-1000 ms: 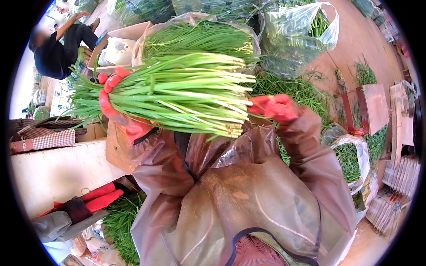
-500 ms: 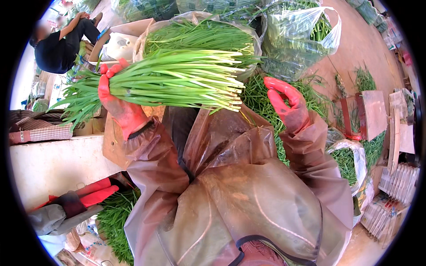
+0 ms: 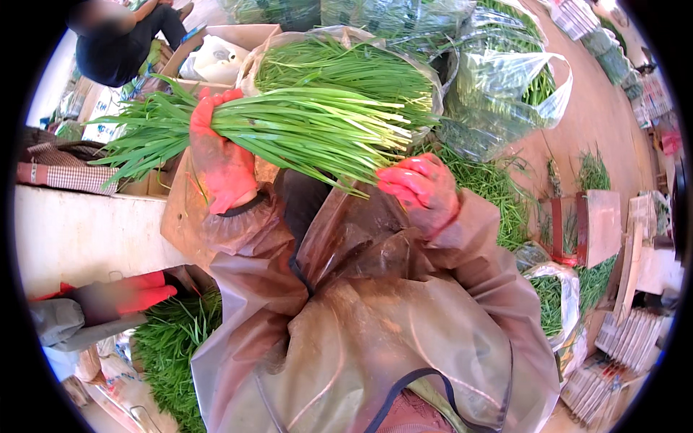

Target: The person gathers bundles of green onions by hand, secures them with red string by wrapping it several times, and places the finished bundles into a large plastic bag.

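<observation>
A thick bunch of garlic chives (image 3: 310,126) lies sideways in front of me, leafy tips to the left and pale cut ends to the right. Wrapped around its leafy side is my left hand (image 3: 220,155), in a red rubber glove. At the lower edge of the cut ends, my right hand (image 3: 422,191), gloved in red too, has its fingers curled together. Whether a stalk is pinched in them is hidden. Just beyond the bunch stands an open plastic bag (image 3: 249,76) packed with more chives.
A clear handled bag (image 3: 538,94) of greens stands at the far right. Loose greens (image 3: 498,191) cover the floor beside my right arm. A cardboard box (image 3: 256,36) holds a white jug (image 3: 216,61). A person (image 3: 112,47) sits at the far left. A white ledge (image 3: 86,231) is at left.
My right hand has moved left to the cut ends and its fingers have closed. The bunch in my left hand now tilts, its cut ends lower. The whole view has shifted slightly.
</observation>
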### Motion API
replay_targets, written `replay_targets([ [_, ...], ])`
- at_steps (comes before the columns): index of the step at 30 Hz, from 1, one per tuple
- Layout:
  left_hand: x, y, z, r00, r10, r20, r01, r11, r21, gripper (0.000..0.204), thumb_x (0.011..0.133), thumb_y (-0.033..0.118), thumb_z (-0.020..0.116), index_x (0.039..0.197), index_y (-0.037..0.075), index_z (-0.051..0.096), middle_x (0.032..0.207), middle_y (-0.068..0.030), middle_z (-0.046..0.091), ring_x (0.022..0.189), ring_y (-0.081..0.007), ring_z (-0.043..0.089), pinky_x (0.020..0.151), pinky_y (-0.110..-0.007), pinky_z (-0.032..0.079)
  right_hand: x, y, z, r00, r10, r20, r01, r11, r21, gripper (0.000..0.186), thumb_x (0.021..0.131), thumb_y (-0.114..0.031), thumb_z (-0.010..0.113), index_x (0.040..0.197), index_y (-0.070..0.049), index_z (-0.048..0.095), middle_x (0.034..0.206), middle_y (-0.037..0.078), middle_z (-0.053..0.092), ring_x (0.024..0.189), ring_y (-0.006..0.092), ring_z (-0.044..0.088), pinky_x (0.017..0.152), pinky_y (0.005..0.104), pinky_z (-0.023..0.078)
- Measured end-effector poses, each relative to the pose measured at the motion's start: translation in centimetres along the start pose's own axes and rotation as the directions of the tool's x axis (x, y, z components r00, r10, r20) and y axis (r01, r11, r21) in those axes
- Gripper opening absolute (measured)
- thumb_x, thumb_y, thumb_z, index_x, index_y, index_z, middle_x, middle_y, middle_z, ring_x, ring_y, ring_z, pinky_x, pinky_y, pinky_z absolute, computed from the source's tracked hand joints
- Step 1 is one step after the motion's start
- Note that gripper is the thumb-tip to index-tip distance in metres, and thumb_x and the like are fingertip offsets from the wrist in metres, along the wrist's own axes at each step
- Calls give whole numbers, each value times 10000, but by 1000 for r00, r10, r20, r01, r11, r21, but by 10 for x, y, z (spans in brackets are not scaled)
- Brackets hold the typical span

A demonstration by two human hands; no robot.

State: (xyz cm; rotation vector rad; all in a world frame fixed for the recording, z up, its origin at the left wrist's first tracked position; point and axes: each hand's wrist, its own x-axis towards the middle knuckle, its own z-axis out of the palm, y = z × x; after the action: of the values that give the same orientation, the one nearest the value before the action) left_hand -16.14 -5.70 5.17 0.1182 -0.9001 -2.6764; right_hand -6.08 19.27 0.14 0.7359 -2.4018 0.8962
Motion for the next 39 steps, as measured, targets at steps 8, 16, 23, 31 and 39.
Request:
replay_targets([
  [8,1,-4,-7,978,63,199,-35,990,-140,324,744,25,520,1035,-16,384,705,-58,492,707,-196,513,907,-390,359,-78,34,-50,686,636,355,-720,662,206,309,673,-70,643,973,-78,570,810,75,568,632,171,530,562,272,439],
  [16,-11,-21,5,945,-79,317,127,983,-132,364,744,45,553,1073,4,402,752,-69,529,786,-200,552,869,-358,391,48,-14,-38,915,395,86,-403,875,267,434,679,-19,627,1088,-109,514,934,85,545,634,149,511,539,262,427],
  [23,-23,-27,23,959,-213,185,219,976,-14,316,759,40,510,1065,34,431,756,-87,555,737,-173,556,648,-271,455,88,-11,0,979,168,-111,-146,972,182,321,670,-28,631,978,-95,569,889,72,536,713,174,517,594,279,413],
  [31,-16,-32,12,979,-194,57,195,981,-9,356,778,72,508,1110,11,392,788,-92,539,691,-192,550,653,-308,474,63,-42,5,986,159,54,-156,986,-60,222,626,-97,666,836,-89,596,735,83,537,710,234,516,616,318,427],
  [39,-9,-18,7,971,-238,-6,231,950,-209,235,779,78,529,988,-4,459,714,-50,494,704,-181,517,644,-287,454,47,-18,-4,901,392,184,-418,676,607,115,682,-41,619,792,-10,604,739,89,594,631,172,551,565,265,434],
])
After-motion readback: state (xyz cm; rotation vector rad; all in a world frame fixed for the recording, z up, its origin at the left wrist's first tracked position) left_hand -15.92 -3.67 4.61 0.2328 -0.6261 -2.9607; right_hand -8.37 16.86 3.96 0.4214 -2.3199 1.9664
